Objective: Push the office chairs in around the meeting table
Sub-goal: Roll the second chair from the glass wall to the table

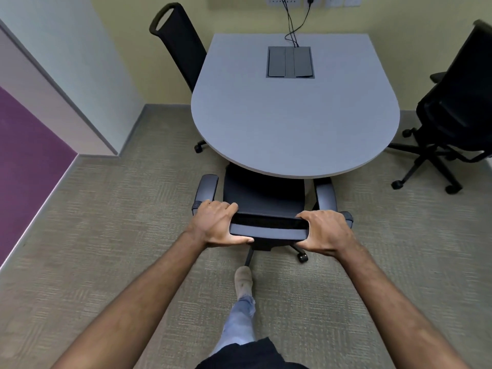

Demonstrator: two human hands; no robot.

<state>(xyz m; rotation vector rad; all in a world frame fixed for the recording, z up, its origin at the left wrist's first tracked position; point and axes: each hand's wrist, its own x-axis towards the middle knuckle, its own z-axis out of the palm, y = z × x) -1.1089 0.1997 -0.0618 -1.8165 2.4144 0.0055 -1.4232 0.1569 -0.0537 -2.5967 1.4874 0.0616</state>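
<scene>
While gripping the near chair (263,198) by the top of its backrest, left hand (217,225) clamped at the left end, fingers (226,207) curled over the top and thumb along the rear face. Right hand (323,231) clamped likewise at the right end. Near chair at the table's (292,123) rounded end, front of seat tucked under the edge, both armrests just short of it, one caster showing behind the backrest. Left chair (178,43) close against the table's left side, backrest upright, a caster peeking out below. Right chair (452,113) well apart from the table's right side, turned at an angle, star base fully on the carpet (106,222). Cable box (290,62) set into the tabletop, cords (292,25) running up to wall sockets. One foot (243,282) forward, just behind the near chair's base.
</scene>
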